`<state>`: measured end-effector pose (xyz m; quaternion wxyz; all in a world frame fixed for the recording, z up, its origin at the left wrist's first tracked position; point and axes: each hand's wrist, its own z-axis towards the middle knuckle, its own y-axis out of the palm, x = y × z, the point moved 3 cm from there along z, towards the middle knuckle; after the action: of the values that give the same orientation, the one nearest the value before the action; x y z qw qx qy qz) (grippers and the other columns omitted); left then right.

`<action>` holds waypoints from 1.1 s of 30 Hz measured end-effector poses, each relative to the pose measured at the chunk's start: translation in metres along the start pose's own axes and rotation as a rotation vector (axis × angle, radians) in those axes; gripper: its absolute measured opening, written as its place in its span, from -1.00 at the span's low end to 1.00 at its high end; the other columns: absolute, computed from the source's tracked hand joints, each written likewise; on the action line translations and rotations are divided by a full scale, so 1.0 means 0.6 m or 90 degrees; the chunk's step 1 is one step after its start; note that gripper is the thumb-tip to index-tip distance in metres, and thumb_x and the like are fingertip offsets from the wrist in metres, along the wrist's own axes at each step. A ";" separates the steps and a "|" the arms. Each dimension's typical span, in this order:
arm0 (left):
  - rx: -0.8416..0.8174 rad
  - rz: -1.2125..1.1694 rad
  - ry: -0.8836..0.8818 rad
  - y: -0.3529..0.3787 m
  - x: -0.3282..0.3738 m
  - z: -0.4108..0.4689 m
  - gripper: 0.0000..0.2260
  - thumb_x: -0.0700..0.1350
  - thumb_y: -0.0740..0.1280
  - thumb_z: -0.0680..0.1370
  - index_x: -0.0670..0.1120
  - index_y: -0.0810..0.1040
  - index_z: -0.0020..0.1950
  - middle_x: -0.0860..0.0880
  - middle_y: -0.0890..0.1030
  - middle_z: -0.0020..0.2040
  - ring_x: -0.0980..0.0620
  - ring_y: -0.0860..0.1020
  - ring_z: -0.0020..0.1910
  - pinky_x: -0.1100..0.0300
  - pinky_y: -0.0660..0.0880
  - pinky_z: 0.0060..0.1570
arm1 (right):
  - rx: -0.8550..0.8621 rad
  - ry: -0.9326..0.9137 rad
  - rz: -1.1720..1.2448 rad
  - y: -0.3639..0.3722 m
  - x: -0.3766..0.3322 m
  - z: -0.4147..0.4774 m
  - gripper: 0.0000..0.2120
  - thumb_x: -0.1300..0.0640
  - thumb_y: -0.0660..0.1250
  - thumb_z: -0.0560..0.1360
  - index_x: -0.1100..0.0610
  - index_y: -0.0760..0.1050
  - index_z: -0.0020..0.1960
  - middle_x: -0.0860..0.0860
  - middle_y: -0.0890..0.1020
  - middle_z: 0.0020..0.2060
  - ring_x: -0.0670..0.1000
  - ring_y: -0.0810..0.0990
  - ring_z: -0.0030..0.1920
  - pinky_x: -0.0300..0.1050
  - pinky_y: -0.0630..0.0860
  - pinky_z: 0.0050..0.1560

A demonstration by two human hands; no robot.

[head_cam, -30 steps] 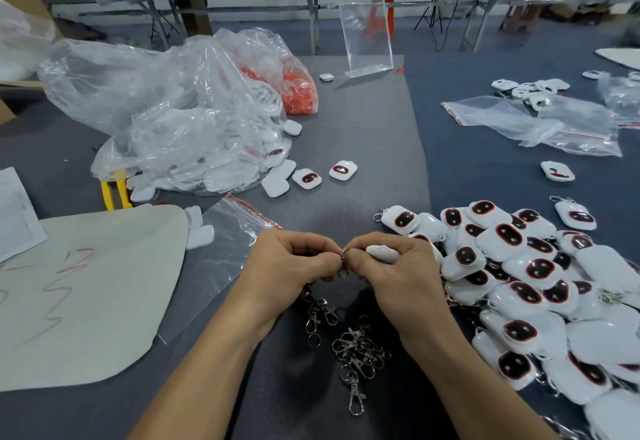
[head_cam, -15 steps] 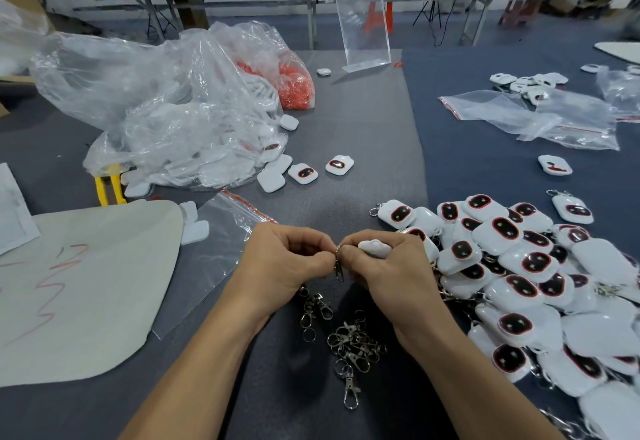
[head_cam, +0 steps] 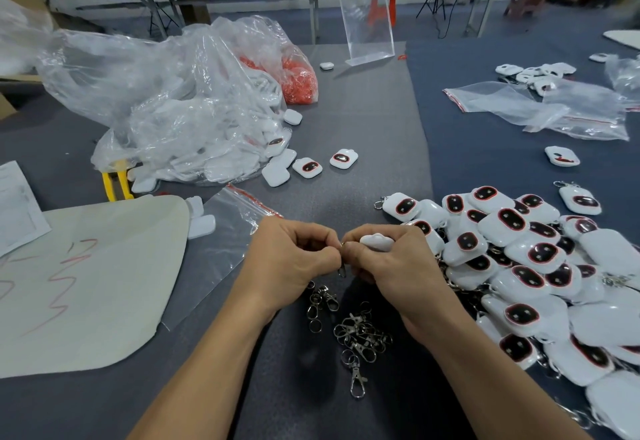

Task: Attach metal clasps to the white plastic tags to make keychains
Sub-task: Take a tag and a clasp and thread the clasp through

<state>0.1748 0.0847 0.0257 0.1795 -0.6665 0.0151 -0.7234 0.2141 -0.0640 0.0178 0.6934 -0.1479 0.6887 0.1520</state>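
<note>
Finished tag pile (head_cam: pixel 540 266) fills the desk's right edge, loose clasps (head_cam: pixel 356 332) lie near the front edge between your wrists. Your right hand (head_cam: pixel 391 266) is closed on a white tag (head_cam: pixel 375 242); left hand (head_cam: pixel 294 259) pinches its metal clasp (head_cam: pixel 342 270) — fingertips meeting mid-desk.
</note>
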 end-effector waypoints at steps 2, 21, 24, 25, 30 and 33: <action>-0.002 0.011 0.007 0.000 0.000 -0.001 -0.87 -0.03 0.36 0.20 -0.05 0.64 -0.37 0.06 0.48 -0.49 0.13 0.33 -0.47 0.31 0.26 -0.47 | -0.013 -0.004 -0.017 0.000 -0.002 0.000 -0.79 0.32 0.46 0.49 0.10 0.67 -0.27 0.01 0.59 -0.44 -0.11 0.45 -0.41 -0.26 0.39 -0.38; -0.037 0.400 0.013 0.010 -0.012 0.014 -0.94 0.00 0.48 0.33 0.08 0.62 -0.28 0.16 0.50 -0.50 0.20 0.43 -0.47 0.34 0.32 -0.40 | 0.134 -0.040 -0.288 -0.047 0.009 0.004 -0.66 0.13 0.41 0.54 -0.24 0.44 0.18 -0.08 0.64 -0.17 -0.10 0.60 -0.24 -0.25 0.47 -0.19; -0.060 0.363 0.023 0.011 -0.015 0.013 -0.88 0.04 0.41 0.28 0.08 0.65 -0.24 0.11 0.52 -0.48 0.19 0.41 -0.50 0.35 0.34 -0.43 | 0.121 -0.034 -0.265 -0.044 0.009 0.006 -0.77 0.10 0.46 0.52 -0.17 0.47 0.01 -0.02 0.63 -0.33 -0.04 0.56 -0.35 -0.17 0.48 -0.31; -0.066 0.351 0.022 0.011 -0.017 0.013 -0.87 0.04 0.39 0.27 0.08 0.65 -0.23 0.09 0.54 -0.48 0.19 0.41 -0.51 0.33 0.35 -0.43 | 0.113 -0.039 -0.259 -0.043 0.008 0.006 -0.81 0.11 0.45 0.53 -0.16 0.51 -0.01 -0.03 0.62 -0.38 -0.07 0.53 -0.40 -0.20 0.46 -0.36; -0.090 0.309 -0.001 0.008 -0.018 0.012 -0.80 0.04 0.38 0.27 0.21 0.67 -0.14 0.08 0.62 -0.40 0.14 0.54 -0.43 0.20 0.50 -0.34 | 0.092 -0.067 -0.257 -0.043 0.004 0.006 -0.82 0.14 0.42 0.57 -0.16 0.59 -0.02 -0.11 0.58 -0.44 -0.13 0.45 -0.45 -0.23 0.43 -0.40; -0.090 0.310 0.004 0.004 -0.018 0.011 -0.84 0.01 0.45 0.32 0.19 0.70 -0.12 0.12 0.65 -0.34 0.16 0.56 -0.36 0.23 0.49 -0.29 | 0.086 -0.075 -0.267 -0.042 0.005 0.004 -0.80 0.15 0.42 0.57 -0.18 0.58 -0.02 -0.11 0.58 -0.43 -0.14 0.45 -0.44 -0.22 0.43 -0.39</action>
<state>0.1825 0.0869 0.0155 0.3013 -0.6519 0.2267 -0.6579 0.2269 -0.0860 0.0150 0.7572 -0.2322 0.6096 -0.0336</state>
